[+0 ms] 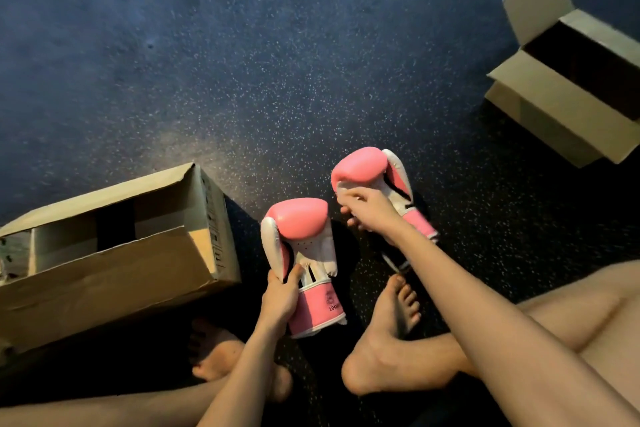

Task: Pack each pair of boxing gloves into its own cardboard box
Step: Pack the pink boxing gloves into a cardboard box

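Note:
Two pink and white boxing gloves are held up above the dark speckled floor. My left hand [280,298] grips the nearer glove [301,246] at its wrist, just above the pink cuff, padded end pointing away. My right hand [367,211] grips the farther glove [367,170] across its palm side. An open cardboard box [114,267] stands at the left, close to the left glove, its inside mostly in shadow. A second open cardboard box [540,114] stands at the far right with its flaps up.
My bare feet [388,333] and crossed legs lie on the floor under my arms. Something dark with a white edge [394,262] lies on the floor below the right glove. Open speckled floor stretches ahead between the boxes.

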